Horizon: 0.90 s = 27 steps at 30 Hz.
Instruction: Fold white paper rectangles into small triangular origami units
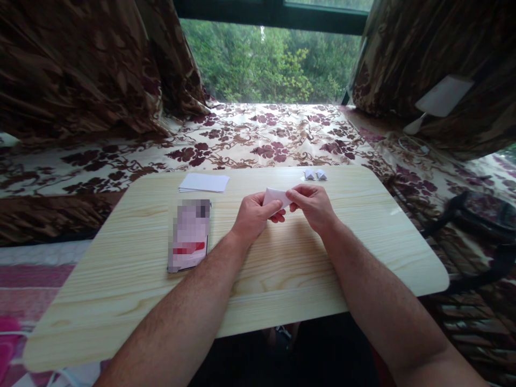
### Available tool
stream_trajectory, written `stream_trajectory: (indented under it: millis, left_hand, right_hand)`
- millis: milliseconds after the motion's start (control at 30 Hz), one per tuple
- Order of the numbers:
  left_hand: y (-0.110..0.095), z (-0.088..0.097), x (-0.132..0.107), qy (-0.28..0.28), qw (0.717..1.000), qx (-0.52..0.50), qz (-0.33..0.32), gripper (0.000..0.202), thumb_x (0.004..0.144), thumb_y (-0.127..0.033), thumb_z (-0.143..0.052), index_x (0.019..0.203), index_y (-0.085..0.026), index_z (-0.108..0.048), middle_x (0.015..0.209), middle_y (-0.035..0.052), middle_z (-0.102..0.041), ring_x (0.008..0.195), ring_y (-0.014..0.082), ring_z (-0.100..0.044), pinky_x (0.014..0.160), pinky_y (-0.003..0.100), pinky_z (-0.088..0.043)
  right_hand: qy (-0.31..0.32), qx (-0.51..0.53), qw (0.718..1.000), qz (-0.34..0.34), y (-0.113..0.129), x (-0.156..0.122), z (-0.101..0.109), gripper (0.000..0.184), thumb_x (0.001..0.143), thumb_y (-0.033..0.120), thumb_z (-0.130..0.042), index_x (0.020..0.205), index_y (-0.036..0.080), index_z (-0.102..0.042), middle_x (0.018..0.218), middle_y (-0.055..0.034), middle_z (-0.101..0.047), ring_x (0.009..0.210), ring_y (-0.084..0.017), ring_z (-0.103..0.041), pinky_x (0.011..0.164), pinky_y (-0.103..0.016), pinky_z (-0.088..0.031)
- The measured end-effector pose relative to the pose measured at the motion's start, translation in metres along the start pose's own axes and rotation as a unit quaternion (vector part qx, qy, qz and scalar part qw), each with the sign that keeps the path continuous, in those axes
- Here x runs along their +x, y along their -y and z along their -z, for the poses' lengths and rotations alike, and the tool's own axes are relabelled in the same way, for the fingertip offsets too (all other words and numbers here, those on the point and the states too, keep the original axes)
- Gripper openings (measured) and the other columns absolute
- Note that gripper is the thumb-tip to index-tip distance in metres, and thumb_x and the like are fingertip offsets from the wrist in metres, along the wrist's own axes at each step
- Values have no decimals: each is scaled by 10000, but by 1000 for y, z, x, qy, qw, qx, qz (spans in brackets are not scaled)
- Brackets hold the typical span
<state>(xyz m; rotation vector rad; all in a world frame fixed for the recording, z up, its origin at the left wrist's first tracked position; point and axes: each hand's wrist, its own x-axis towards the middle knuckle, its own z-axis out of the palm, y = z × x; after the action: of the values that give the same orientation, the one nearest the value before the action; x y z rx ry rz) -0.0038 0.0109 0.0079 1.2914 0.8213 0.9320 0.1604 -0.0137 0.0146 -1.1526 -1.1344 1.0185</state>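
Note:
A small folded piece of white paper (276,195) is held between my two hands above the middle of the table. My left hand (255,214) grips its left side, thumb lying on top and fingers underneath. At the paper's right edge, my right hand (312,203) pinches with thumb and forefinger. Just beyond my hands, two small folded white paper shapes (315,174) sit side by side near the far edge. A stack of white paper sheets (204,183) lies to the left, behind a pixelated flat object (189,235) resembling a phone.
The pale wood-grain table (282,290) has rounded corners. Past it stretches a ledge with floral cloth (266,134), below a window. A white lamp (443,97) stands at the back right, and a dark chair (479,242) is by the table's right side.

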Motion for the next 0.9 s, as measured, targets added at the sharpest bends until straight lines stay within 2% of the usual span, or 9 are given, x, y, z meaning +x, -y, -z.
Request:
stream_trajectory:
  millis: [233,400,900]
  left_hand:
    - [2,3,2,19,999,-18,20,279,743,-366,-705,852,-110,-711,678,67,-702,539,160,-641,531,268,-508]
    - [-4,3,-1,51,998,19,15,218,745,-325,-692,800,-114,-691,679,60,-696,542,148,-639,532,253,-507]
    - [-2,0,-1,92,993,69,24,141,727,-268,-681,717,-128,-663,600,43,-662,492,134,-608,463,229,-480]
  right_hand:
    - [13,0,1000,-10,2,-1,-1,236,758,376,-737,679,159,-689,570,2,-626,496,-102,-523,501,-239,-420]
    - [42,3,999,-33,4,-2,-1,185,734,331,-734,689,157,-688,581,7,-627,515,-108,-539,513,-240,-440]
    - [37,-24,999,-31,3,-4,-2,146,697,282,-706,655,170,-622,586,25,-594,517,-107,-510,498,-240,-382]
